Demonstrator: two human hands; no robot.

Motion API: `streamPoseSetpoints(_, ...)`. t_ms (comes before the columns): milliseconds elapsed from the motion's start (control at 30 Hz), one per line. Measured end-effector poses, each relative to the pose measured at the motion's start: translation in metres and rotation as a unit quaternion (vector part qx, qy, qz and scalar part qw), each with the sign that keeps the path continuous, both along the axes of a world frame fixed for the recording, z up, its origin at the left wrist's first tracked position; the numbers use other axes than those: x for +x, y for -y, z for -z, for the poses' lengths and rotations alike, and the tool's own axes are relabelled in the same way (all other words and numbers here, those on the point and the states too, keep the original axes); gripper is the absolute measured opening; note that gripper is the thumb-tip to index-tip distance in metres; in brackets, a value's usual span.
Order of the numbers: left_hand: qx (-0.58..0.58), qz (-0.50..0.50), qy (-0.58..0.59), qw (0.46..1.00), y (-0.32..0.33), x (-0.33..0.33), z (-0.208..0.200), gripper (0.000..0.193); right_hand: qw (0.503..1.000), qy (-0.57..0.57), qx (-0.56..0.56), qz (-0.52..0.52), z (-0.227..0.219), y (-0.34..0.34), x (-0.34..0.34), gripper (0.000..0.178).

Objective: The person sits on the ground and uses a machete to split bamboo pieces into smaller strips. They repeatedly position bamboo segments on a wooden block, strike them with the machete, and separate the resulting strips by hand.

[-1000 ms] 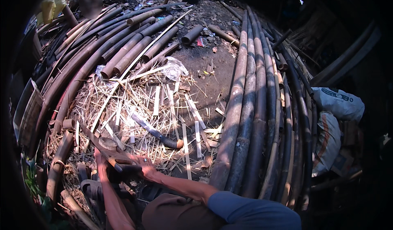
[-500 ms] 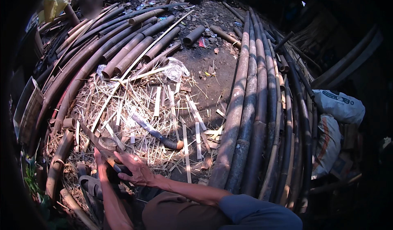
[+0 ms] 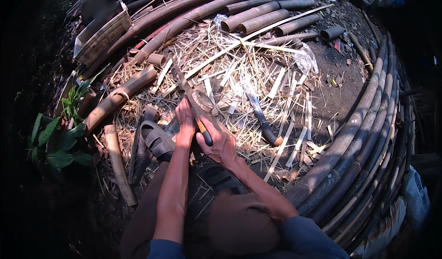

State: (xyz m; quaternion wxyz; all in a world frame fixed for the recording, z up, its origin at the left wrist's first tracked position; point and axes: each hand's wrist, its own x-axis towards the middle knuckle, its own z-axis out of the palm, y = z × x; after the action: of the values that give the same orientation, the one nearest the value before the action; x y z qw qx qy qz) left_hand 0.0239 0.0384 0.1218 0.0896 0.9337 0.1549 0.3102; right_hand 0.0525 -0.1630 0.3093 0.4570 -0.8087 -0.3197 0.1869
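Observation:
My right hand [image 3: 219,144] is closed around the orange and black handle of a hand saw [image 3: 188,89]. Its long brown blade points up and away to the left, and teeth are too fine to make out. Just left of it, my left hand [image 3: 185,117] grips a short bamboo tube [image 3: 202,100], whose round cut end shows beside the blade. Part of the tube is hidden by my hands. Farther right, a machete [image 3: 258,111] with a dark curved handle lies on bamboo shavings and strips [image 3: 232,81].
Long bamboo poles [image 3: 354,139] run along the right, and cut bamboo lengths [image 3: 264,19] lie at the back. A thick bamboo piece [image 3: 122,95], a plastic crate [image 3: 103,38] and a leafy plant [image 3: 60,141] are on the left. My sandalled foot [image 3: 159,139] is close to my left forearm.
My view has swung left and downward, so the scene sits farther right and the plant and crate show more. Both hands stay at the saw and the tube.

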Motion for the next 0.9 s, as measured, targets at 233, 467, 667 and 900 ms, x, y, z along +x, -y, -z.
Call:
streamPoseSetpoints(233, -0.301, -0.079, -0.19, 0.931, 0.021, 0.031, -0.02, 0.064, 0.991, 0.126, 0.041, 0.03, 0.025, 0.007, 0.009, 0.058)
streamPoseSetpoints(467, -0.205, -0.089, -0.165, 0.96, 0.013, 0.026, -0.052, 0.053, 0.998, 0.035, -0.034, -0.026, -0.008, 0.106, -0.038, 0.054)
streamPoseSetpoints(667, -0.231, -0.098, -0.149, 0.956, 0.014, 0.038, -0.05, 0.052, 0.996, 0.089, -0.011, -0.008, -0.005, 0.157, -0.044, 0.059)
streamPoseSetpoints(900, -0.265, -0.088, -0.144, 0.949, -0.002, 0.033, -0.005, 0.076, 1.0, 0.02, 0.002, -0.004, 0.032, -0.01, 0.019, 0.054)
